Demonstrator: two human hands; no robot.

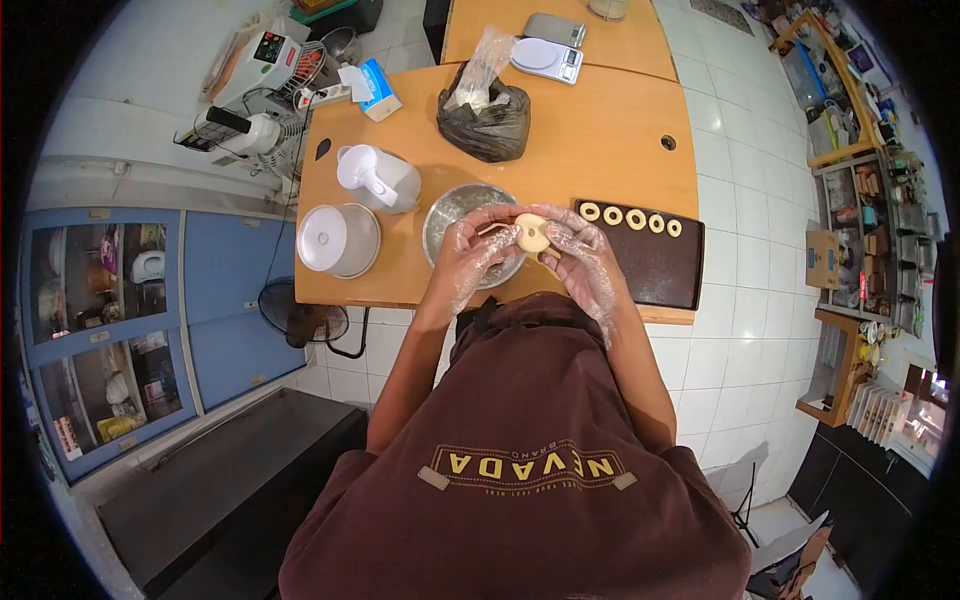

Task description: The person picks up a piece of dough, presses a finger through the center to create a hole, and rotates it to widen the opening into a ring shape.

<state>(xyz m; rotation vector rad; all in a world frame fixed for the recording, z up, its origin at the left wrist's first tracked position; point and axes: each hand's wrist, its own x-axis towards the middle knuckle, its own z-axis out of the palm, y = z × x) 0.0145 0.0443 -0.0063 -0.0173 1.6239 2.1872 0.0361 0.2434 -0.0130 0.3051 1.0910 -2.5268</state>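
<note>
A pale dough ring (532,234) with a small hole is held up between both hands, over the right edge of a metal bowl (436,222). My left hand (478,252), dusted with flour, pinches its left side. On its right side are the closed fingers of my right hand (580,255), also floury. The bowl has flour inside. To the right lies a dark baking tray (650,270), with a row of several dough rings (637,219) along its far edge.
Left of the bowl stand a white pitcher (385,180) and a round white container (340,242). Farther back are a black plastic bag (485,130), a white scale (547,59) and a tissue box (379,92). The wooden table's (600,140) near edge is by my body.
</note>
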